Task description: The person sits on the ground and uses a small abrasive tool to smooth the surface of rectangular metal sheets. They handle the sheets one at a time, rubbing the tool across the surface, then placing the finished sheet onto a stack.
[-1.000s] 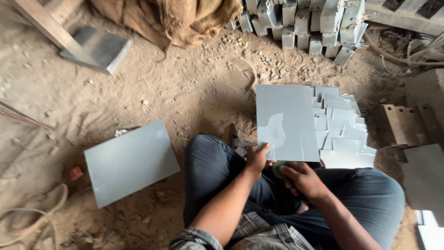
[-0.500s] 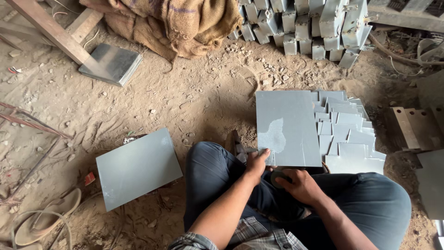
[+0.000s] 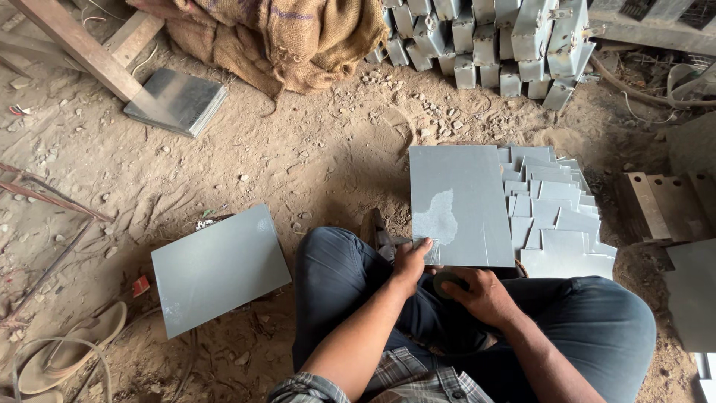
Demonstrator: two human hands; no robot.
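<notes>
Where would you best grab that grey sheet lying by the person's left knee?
The grey sheet lies flat on dirt, so pinch an edge. Its near left corner looks slightly raised over loose ground; coming from that side probably lets fingers slide under.

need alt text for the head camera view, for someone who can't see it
Seated on a dirt floor, a person grips the near edge of a grey sheet with the left hand, while the right hand holds a small dark round object. Another grey sheet lies to the left.
</notes>
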